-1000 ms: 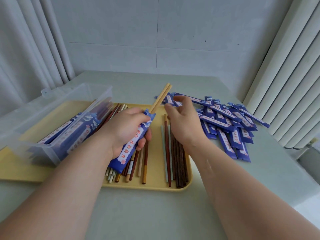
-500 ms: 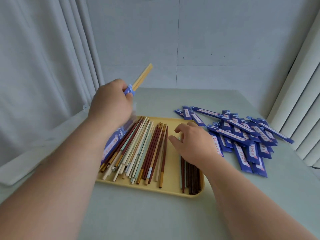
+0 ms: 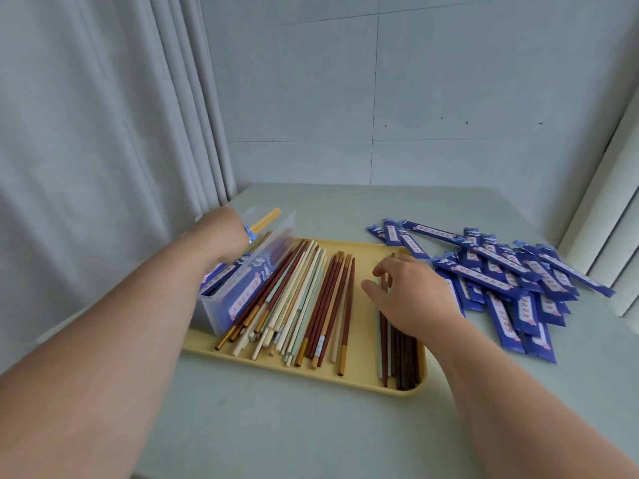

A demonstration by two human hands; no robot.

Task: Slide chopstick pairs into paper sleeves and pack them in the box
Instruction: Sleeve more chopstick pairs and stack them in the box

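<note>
My left hand [image 3: 221, 233] grips a sleeved chopstick pair [image 3: 266, 218]. Its tan ends stick out past a bit of blue sleeve, just over the clear plastic box [image 3: 242, 292] at the tray's left. The box holds several blue-sleeved pairs. My right hand [image 3: 411, 292] rests with its fingertips on a group of dark chopsticks [image 3: 404, 357] at the right of the yellow tray [image 3: 311, 375]. Loose chopsticks [image 3: 304, 299] in red-brown, cream and pale green fill the tray's middle. Empty blue paper sleeves [image 3: 501, 278] lie heaped on the table to the right.
The grey-green table [image 3: 276, 426] meets a curtain [image 3: 103, 167] on the left and a tiled wall behind. Vertical white slats [image 3: 615, 236] stand at the far right beside the sleeve heap.
My left hand has come down from mid-air to the box with the sleeved pair. My right hand has stayed on the dark chopsticks. The view has shifted.
</note>
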